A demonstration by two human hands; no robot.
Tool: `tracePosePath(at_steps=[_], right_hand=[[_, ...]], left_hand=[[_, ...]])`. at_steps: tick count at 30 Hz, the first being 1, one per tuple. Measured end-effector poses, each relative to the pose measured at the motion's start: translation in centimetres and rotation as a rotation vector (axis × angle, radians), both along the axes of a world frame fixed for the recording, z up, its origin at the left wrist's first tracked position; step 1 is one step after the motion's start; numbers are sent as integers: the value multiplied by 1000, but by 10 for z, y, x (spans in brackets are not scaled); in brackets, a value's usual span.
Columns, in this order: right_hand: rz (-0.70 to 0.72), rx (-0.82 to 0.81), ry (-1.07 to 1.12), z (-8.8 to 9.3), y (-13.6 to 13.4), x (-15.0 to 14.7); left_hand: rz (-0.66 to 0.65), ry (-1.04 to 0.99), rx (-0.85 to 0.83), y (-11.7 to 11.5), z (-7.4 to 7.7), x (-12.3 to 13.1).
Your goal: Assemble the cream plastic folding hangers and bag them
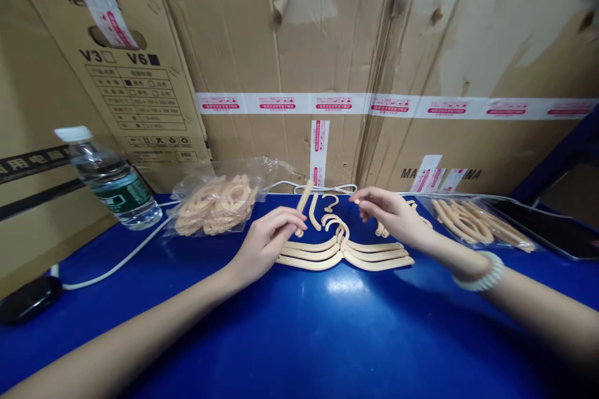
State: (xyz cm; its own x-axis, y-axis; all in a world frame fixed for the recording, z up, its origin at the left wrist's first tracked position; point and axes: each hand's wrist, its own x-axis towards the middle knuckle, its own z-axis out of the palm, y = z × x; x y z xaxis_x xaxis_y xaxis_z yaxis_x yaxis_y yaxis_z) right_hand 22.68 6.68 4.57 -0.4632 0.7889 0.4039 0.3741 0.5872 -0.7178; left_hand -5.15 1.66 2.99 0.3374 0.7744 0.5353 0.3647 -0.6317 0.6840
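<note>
My left hand (266, 238) is closed around a beige plastic hanger arm (305, 196), which sticks up past the fingertips. The thumb and fingers of my right hand (395, 215) pinch a small beige piece (357, 201), mostly hidden, so its kind is unclear. Between and just below the hands lie several beige folding clothes hangers (322, 265), nested with their arms spread and hooks pointing away from me. Behind them rest a loose hanger arm (314, 212) and a loose hook (331, 202). More beige parts (381, 229) lie partly hidden beneath my right hand.
A clear bag of beige parts (215, 206) lies left, another bag (482, 224) right beside a dark flat device (552, 230). A water bottle (116, 181), white cable (121, 268) and black object (30, 299) are at left. Cardboard boxes (290, 149) wall off the blue table's (299, 336) back.
</note>
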Motion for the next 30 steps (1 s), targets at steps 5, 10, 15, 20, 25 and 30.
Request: tracePosePath(at_steps=[5,10,15,20,25,30], right_hand=[[93,-581,398,-5,-61,-13],[99,-598,418,-13,-85,-20],[99,-624,448,-22,-83,-20],[91,-638,435,-30,-83,-21],[63,-776,651,-33,-89,-26],[26,-854,694,-36,-89,-27]], left_hand=[[-79,-182,-239,-25,1,22],[-156,-541,-652,-35,-7,33],[-209,-692,-852,-43,-13,39],[-219,-732,-925,-47,-20,44],[-183,-574,-802,-49,-22,45],[-140,-411,-637,-52,-21,44]])
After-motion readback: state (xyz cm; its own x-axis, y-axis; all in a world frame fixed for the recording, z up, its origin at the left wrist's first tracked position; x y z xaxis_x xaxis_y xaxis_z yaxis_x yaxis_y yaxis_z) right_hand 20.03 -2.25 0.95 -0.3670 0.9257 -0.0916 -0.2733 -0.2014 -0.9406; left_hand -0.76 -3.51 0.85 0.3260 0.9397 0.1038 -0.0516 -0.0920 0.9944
